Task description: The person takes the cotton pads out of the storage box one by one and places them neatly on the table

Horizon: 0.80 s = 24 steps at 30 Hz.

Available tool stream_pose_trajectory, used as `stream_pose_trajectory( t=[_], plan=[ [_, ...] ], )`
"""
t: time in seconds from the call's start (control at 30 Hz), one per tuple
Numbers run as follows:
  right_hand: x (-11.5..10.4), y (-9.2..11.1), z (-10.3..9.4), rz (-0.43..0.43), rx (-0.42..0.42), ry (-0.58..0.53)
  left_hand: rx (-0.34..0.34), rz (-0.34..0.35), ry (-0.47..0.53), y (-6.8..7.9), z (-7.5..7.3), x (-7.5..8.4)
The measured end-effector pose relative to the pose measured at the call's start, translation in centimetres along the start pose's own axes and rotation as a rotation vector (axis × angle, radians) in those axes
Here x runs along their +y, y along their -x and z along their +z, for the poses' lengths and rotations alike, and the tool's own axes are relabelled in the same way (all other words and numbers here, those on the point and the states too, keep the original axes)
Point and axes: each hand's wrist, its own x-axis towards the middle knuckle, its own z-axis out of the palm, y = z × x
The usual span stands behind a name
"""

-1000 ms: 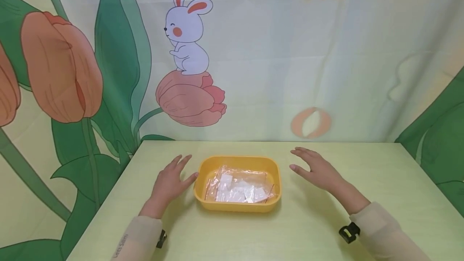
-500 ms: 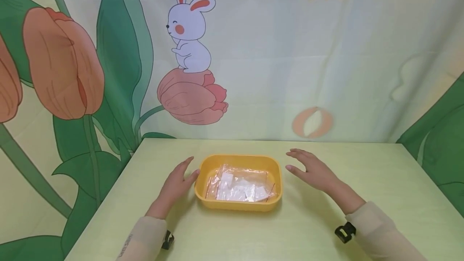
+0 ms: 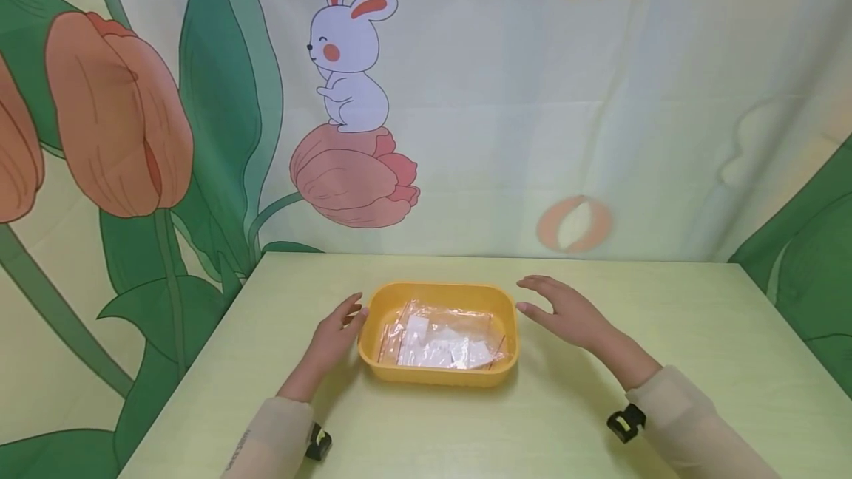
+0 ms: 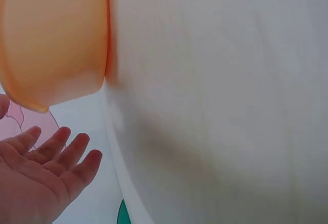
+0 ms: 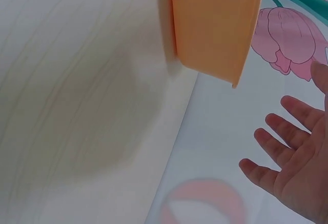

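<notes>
A yellow plastic basin (image 3: 439, 377) sits on the table, holding several clear zip bags (image 3: 452, 327) with white pieces inside and red seal lines. My left hand (image 3: 330, 337) is beside the basin's left end, thumb close to the rim; whether it touches cannot be told. In the left wrist view its fingers (image 4: 77, 149) are spread and slightly bent, below the basin wall (image 4: 56, 39). Off the basin's right end hovers my right hand (image 3: 572, 315), palm inward. The right wrist view shows its fingers (image 5: 279, 147) apart, with a gap to the basin (image 5: 215, 29).
The pale green table (image 3: 426, 427) ends at a hanging backdrop cloth (image 3: 479, 131) printed with tulips and a rabbit. Black wrist mounts (image 3: 627, 422) hang under both sleeves.
Both hands have moved inward toward the basin, the right one leftward and the left one rightward. The left fingers have drawn in a little. The basin and bags stay on the table.
</notes>
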Motion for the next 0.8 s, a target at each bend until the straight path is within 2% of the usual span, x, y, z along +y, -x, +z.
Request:
stream_pose_trajectory(
  t=[0.27,0.57,0.8],
  plan=[
    [-0.8,-0.4,-0.3,-0.019,-0.020,-0.010,-0.009,-0.016,0.061,-0.3,0.7,0.2],
    [-1.5,-1.6,-1.1,-0.047,-0.065,-0.019,-0.019,-0.029,0.076,-0.3,0.9,0.4],
    [-2.2,-2.8,-2.6,-0.031,-0.121,-0.041,-0.015,-0.085,0.133,-0.3,1.1,0.7]
  ],
)
